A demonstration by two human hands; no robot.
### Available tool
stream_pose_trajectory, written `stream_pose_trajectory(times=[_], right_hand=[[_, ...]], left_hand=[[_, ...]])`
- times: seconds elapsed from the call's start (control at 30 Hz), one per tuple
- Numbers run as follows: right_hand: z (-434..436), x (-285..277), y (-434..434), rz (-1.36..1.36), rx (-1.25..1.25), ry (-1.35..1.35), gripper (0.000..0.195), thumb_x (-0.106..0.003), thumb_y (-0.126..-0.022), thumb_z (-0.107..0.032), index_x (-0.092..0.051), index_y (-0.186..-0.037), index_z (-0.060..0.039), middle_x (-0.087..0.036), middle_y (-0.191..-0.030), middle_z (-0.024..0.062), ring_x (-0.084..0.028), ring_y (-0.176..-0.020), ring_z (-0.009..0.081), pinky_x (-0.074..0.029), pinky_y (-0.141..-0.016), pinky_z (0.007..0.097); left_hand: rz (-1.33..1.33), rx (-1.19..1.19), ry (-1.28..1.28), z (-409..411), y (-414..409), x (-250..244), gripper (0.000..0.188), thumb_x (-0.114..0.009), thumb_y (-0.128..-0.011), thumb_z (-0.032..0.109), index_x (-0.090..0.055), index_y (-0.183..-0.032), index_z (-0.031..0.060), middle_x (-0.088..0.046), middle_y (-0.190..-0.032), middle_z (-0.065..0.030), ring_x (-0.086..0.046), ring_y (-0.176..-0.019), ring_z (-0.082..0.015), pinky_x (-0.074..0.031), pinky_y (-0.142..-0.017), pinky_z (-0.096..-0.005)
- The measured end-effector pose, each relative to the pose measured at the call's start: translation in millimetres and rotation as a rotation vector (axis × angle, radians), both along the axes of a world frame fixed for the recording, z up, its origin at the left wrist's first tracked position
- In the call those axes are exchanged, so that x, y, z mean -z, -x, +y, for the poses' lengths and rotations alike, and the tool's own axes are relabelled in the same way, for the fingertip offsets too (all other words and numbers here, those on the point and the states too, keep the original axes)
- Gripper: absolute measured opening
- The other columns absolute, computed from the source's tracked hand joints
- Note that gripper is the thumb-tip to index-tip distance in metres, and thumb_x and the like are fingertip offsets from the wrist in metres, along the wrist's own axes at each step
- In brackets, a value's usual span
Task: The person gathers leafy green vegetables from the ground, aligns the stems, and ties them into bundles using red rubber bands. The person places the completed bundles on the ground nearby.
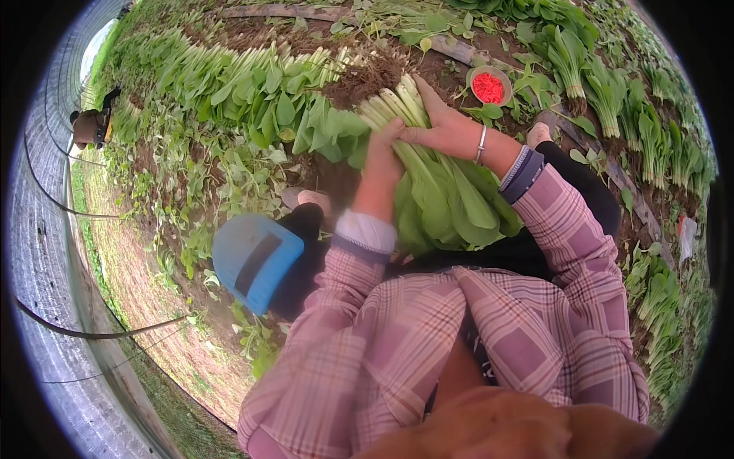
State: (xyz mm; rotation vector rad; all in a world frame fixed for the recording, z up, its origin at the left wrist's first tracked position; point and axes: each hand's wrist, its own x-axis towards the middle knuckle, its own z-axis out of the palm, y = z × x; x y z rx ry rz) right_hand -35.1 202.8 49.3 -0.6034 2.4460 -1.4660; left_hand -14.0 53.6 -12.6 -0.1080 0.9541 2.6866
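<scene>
My left hand (385,146) and my right hand (441,126) are closed around the pale stems of a bunch of leafy greens (438,195). The bunch hangs over my lap, leaves towards me, with brown roots (367,80) at its far end. A long row of uprooted leafy greens (246,86) lies on the soil to the left, its near end by my left hand. To the right of the bunch stands a small round bowl (507,86) of red pieces, perhaps bands or ties; their kind is too small to tell.
Tied bunches of greens (608,103) line the right side. A dark flat strip (636,195) crosses the soil. A blue knee pad or similar cover (258,261) is by my left leg. Another person (89,127) crouches far left near the plastic tunnel wall (46,241). Loose leaves litter the ground.
</scene>
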Motion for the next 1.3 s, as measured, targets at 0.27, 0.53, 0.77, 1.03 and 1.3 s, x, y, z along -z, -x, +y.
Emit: stream_pose_trajectory(times=[0.27,0.53,0.77,1.03,1.3], right_hand=[[-69.3,46.7,-5.2,0.162,0.153,-0.23,0.108,-0.066,-0.065,-0.055,-0.011,-0.14,0.0012,-0.023,-0.141,0.0234,-0.02,-0.131,0.0398,-0.025,-0.103,0.0503],[-121.2,77.2,-8.1,-0.022,0.125,-0.305,0.105,-0.059,-0.069,-0.061,-0.01,-0.141,-0.0036,-0.02,-0.144,0.0181,-0.017,-0.134,0.0357,-0.022,-0.101,0.0579],[-46.5,116.3,60.3,-0.584,0.041,0.459,0.056,-0.052,-0.087,-0.042,-0.045,-0.126,-0.0022,-0.056,-0.113,0.0107,-0.057,-0.097,0.0184,-0.044,-0.085,0.0311],[93.7,347.2,107.9,-0.65,0.963,0.149,0.034,-0.062,-0.081,-0.024,-0.061,-0.105,0.0005,-0.063,-0.095,0.0105,-0.057,-0.083,0.0192,-0.044,-0.073,0.0323],[66.8,349.4,114.3,-0.744,1.057,0.359,0.039,-0.063,-0.081,-0.021,-0.054,-0.111,0.0033,-0.058,-0.099,0.0122,-0.057,-0.085,0.023,-0.046,-0.078,0.0337]], left_hand=[[-0.074,-0.114,0.01,-45.6,-4.0,38.5,0.067,-0.051,-0.08,0.038,-0.03,-0.133,0.0025,-0.041,-0.131,-0.0166,-0.043,-0.117,-0.0321,-0.035,-0.099,-0.0438],[0.126,0.001,-0.324,-87.2,0.1,80.1,0.076,-0.057,-0.077,0.043,-0.027,-0.136,0.0057,-0.04,-0.128,-0.0143,-0.043,-0.114,-0.0307,-0.036,-0.097,-0.043],[0.216,0.104,-0.571,-91.8,2.2,111.7,0.082,-0.063,-0.074,0.045,-0.025,-0.136,0.0076,-0.041,-0.124,-0.0114,-0.043,-0.11,-0.0279,-0.038,-0.095,-0.0416],[0.122,0.23,-0.531,-84.5,34.5,109.3,0.087,-0.07,-0.07,0.043,-0.025,-0.136,0.0086,-0.043,-0.12,-0.0093,-0.044,-0.105,-0.025,-0.038,-0.092,-0.0387],[0.028,0.157,-0.444,-87.9,35.6,120.3,0.089,-0.076,-0.062,0.044,-0.031,-0.131,0.0114,-0.045,-0.112,-0.0047,-0.047,-0.103,-0.0216,-0.035,-0.093,-0.0398]])
